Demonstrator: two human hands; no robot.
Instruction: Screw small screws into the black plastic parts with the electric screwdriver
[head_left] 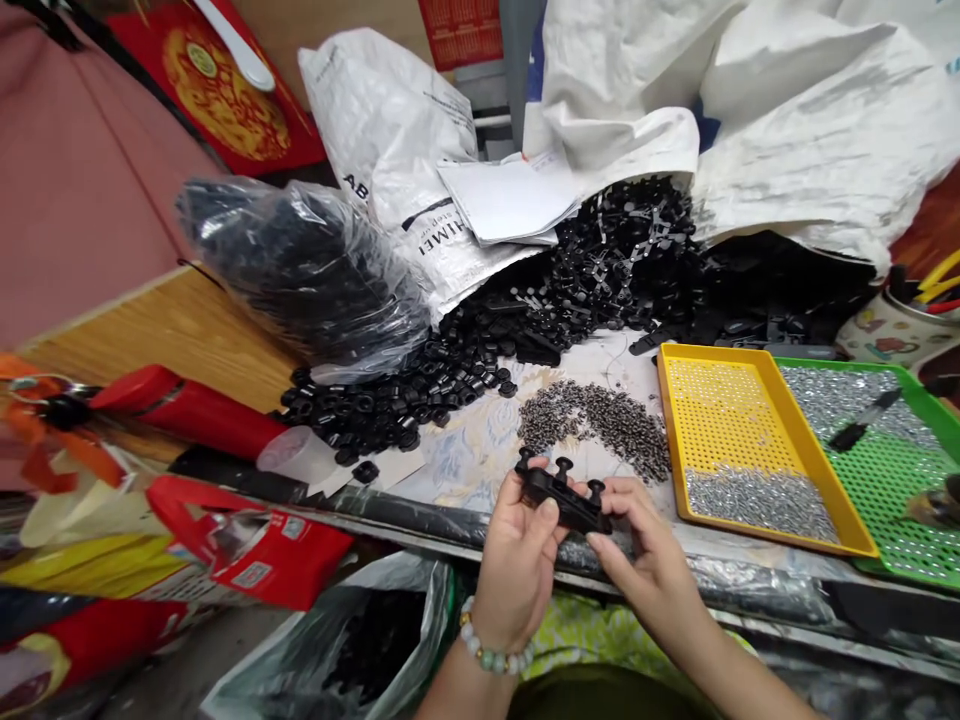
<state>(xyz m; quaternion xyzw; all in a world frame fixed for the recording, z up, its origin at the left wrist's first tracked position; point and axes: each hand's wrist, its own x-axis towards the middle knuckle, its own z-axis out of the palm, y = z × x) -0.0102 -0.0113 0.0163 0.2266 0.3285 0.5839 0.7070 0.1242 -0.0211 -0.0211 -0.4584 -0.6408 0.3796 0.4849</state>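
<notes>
Two hands at lower centre of the frame, left hand (pixel 517 560) and right hand (pixel 645 545), both pinching one black plastic part (pixel 564 497) between thumb and fingertips, held just above the near table edge (pixel 450 520). Three round knobs standing up from the part; whether anything is fitted into it, hard to tell. Just behind it, at centre, a small heap of dark metal pieces (pixel 600 420), barely dented. Further up, a large spill of black plastic parts (pixel 570 290) out of white sacks (pixel 787 120), plus black rings (pixel 375 410) at centre left beside a clear bag of more black stock (pixel 300 270). Right of frame: yellow tray (pixel 679 440) with silvery bits along its near end, green tray (pixel 934 400) alongside. Judging by those piles, far more left than done; finished pieces not clearly in sight.
</notes>
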